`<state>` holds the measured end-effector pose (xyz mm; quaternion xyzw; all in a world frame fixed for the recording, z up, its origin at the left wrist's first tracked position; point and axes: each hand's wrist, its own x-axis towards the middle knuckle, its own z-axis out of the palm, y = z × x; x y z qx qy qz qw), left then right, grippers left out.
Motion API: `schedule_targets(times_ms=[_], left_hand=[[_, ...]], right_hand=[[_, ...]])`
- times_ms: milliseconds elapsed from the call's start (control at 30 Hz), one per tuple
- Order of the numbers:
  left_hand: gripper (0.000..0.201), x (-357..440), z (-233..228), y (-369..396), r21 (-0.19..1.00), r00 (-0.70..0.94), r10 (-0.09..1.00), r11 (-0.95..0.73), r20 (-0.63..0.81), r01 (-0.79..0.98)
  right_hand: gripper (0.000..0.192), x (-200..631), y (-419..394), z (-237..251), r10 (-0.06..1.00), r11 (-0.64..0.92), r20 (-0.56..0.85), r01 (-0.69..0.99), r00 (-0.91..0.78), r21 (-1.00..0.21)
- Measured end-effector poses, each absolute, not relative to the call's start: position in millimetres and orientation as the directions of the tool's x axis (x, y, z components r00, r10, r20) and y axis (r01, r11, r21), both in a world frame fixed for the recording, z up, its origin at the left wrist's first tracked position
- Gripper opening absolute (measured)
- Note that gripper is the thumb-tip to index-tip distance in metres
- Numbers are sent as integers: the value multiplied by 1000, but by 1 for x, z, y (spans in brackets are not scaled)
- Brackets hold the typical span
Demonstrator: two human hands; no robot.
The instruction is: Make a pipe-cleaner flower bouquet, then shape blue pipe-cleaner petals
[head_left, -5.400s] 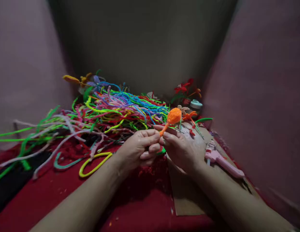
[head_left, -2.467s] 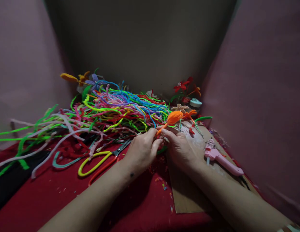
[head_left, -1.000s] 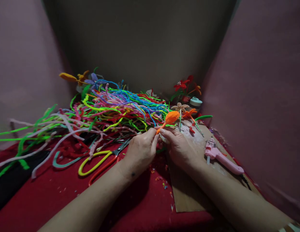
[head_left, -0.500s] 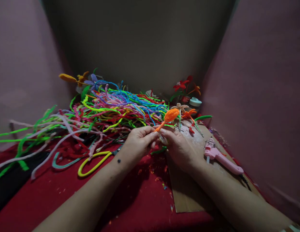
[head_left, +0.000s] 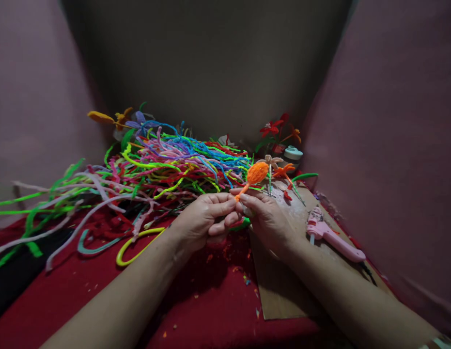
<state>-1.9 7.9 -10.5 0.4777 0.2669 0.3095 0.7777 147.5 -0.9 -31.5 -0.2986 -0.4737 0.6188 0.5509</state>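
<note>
Partly hidden, orange stem between both hands' fingers, scissors' blades unseen.

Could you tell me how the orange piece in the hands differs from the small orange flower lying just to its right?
The orange piece ends in a plump oval bud on a thin stem; the orange flower has spread, pointed petals. The piece is held up, pinched by the left hand and right hand; the flower rests untouched on the cardboard. Both are fuzzy and bright orange.
</note>
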Motion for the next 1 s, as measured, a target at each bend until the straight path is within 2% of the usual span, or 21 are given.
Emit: schedule_targets(times_ms=[100, 167, 233, 300, 400, 467, 567, 667, 767, 833, 933, 1000], left_hand=[[19, -1, -9, 8, 930, 657, 746, 311, -111, -196], [21, 1, -7, 6, 966, 616, 782, 220, -93, -134], [23, 4, -7, 4, 997, 552, 833, 73, -50, -20], [20, 7, -9, 2, 980, 473, 878, -145, 66, 133], [13, 10, -18, 1, 790, 382, 879, -442, 286, 425], [14, 10, -23, 0, 627, 356, 860, -509, 364, 589], [20, 10, -26, -2, 506, 356, 834, -542, 422, 671], [21, 10, -25, -2, 526, 350, 825, -556, 444, 644], [22, 10, -22, 0, 664, 312, 859, -511, 406, 546], [26, 11, -19, 1, 787, 298, 897, -432, 326, 441], [28, 11, -12, 0, 937, 321, 936, -235, 146, 258], [26, 11, -7, -1, 982, 351, 935, -100, 39, 159]], right_hand=[[7, 147, -2, -32, 968, 62, 156, -411, -198, -910], [6, 146, -2, -32, 970, 78, 168, -425, -178, -902], [5, 146, -1, -33, 971, 96, 179, -427, -158, -899], [7, 146, 0, -33, 973, 111, 184, -413, -141, -904], [11, 146, 0, -33, 976, 113, 172, -373, -130, -921], [11, 146, 0, -33, 975, 131, 185, -355, -121, -925], [11, 148, -1, -34, 969, 179, 224, -325, -108, -929], [11, 148, -2, -32, 967, 190, 232, -302, -107, -934], [14, 147, -3, -28, 966, 167, 218, -317, -136, -934], [16, 147, -4, -24, 963, 152, 214, -323, -163, -934], [21, 147, -5, -22, 965, 130, 193, -314, -178, -940], [23, 148, -4, -23, 968, 123, 184, -318, -169, -940]])
